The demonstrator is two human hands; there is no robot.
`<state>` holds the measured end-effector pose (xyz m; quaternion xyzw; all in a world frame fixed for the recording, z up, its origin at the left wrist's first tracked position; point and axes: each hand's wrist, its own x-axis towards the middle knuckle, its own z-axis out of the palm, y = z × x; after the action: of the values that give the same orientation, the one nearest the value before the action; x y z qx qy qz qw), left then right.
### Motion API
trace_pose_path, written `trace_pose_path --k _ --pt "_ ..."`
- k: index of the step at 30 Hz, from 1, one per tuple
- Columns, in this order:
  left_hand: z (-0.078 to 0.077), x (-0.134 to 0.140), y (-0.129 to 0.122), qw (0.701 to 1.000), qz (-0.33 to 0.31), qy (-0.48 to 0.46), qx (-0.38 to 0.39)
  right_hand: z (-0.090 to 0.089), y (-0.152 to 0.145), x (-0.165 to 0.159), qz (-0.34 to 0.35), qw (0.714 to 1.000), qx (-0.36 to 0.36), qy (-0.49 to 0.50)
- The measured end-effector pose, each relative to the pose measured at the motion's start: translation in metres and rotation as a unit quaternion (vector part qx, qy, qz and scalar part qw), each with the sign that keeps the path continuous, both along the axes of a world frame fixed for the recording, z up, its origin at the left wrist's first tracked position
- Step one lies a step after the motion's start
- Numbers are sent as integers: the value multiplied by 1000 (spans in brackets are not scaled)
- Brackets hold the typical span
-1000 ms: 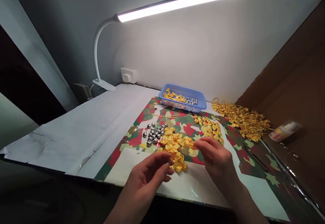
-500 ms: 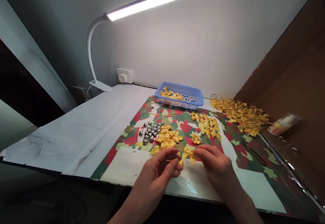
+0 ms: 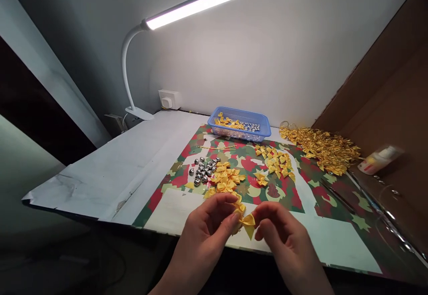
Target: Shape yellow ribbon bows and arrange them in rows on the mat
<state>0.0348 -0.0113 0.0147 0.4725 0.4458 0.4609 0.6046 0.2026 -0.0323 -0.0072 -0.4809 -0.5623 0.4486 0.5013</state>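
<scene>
A yellow ribbon bow is pinched between the thumb and fingers of my left hand, low over the near edge of the table. Its right loop and one pointed tail stick out to the right. Just beside that loop is my right hand, thumb and index finger a little apart; whether a fingertip touches the ribbon is unclear. Behind my left fingers lies a heap of yellow bows, with silver jingle bells on its left. A single bow and a looser group of bows lie farther right.
At the back stands a blue basket with bows and silver bells. Gold tinsel-like cords, a white bottle and dark tweezers are on the right. A clip-on lamp arches over the camouflage-patterned mat.
The bow has passed from my right hand's pinch into my left hand, and it is nearer to me. My right fingers have parted. The view has shifted slightly.
</scene>
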Motion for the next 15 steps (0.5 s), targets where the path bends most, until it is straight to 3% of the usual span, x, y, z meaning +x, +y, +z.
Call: trace_pose_path --k 5,7,11,13,15 --pt "1 -3 -5 999 30 -19 0 2 -1 -19 -21 998 -47 42" --pt "1 -6 -5 994 9 -86 -67 0 1 -22 -16 994 -65 89" --pt "-1 -10 0 946 -38 -224 -231 -4 5 -20 53 959 -138 242" --pt "-1 -10 2 941 -49 -230 -241 -4 5 -18 64 948 -156 269" --pt "0 -11 2 954 -49 -200 -220 -3 3 -18 44 961 -145 231"
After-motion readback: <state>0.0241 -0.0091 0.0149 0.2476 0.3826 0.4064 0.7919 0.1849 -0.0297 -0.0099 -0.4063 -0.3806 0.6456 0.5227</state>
